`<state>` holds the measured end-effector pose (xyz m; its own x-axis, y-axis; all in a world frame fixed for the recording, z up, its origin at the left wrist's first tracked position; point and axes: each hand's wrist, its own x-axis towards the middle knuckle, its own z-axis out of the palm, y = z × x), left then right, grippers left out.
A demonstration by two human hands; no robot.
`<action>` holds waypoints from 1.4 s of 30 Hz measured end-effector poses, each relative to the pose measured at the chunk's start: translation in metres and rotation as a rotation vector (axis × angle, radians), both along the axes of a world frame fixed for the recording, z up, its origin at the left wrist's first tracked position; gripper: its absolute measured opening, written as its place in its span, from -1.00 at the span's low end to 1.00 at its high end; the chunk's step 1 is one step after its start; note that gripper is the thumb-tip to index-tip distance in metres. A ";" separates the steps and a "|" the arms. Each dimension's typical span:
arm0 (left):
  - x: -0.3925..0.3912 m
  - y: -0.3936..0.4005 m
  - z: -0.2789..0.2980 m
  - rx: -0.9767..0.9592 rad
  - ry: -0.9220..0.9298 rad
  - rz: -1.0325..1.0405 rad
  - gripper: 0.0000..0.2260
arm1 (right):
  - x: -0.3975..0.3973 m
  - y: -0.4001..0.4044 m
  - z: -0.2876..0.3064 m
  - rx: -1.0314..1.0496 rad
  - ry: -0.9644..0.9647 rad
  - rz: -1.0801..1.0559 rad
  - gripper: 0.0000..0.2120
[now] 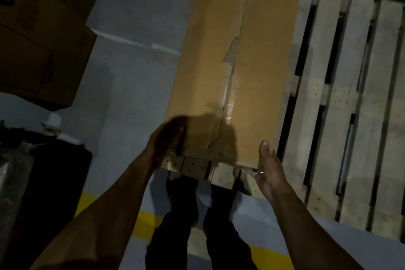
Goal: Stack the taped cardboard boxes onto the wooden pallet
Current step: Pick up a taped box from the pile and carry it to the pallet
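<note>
While the long taped cardboard box (236, 68) lies flat along the left edge of the wooden pallet (341, 98), we see clear tape running down its centre seam, torn in places. Our left hand (166, 144) is blurred against the box's near left corner, and we cannot tell whether it grips. Our right hand (268, 166) is spread apart, thumb on the top face at the near right corner, fingers beside the end. To the far left, other cardboard boxes (41, 35) sit stacked on the grey floor (135, 76), which carries a yellow line (142, 221) near our feet.
</note>
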<state>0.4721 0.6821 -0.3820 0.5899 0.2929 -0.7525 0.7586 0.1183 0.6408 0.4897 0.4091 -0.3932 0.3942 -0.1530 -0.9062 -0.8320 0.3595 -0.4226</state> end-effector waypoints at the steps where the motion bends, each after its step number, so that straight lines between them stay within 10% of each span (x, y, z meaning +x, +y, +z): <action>1: 0.002 0.000 0.000 -0.009 -0.027 0.008 -0.69 | 0.002 0.000 -0.001 -0.019 -0.032 0.000 -0.67; 24: 0.217 -0.011 0.025 -0.005 -0.238 0.172 -0.66 | 0.215 -0.003 0.018 -0.062 -0.284 -0.005 -0.69; 42: 0.340 0.008 -0.013 0.230 -0.336 -0.173 -0.28 | 0.343 0.016 -0.022 -0.155 -0.323 0.104 -0.47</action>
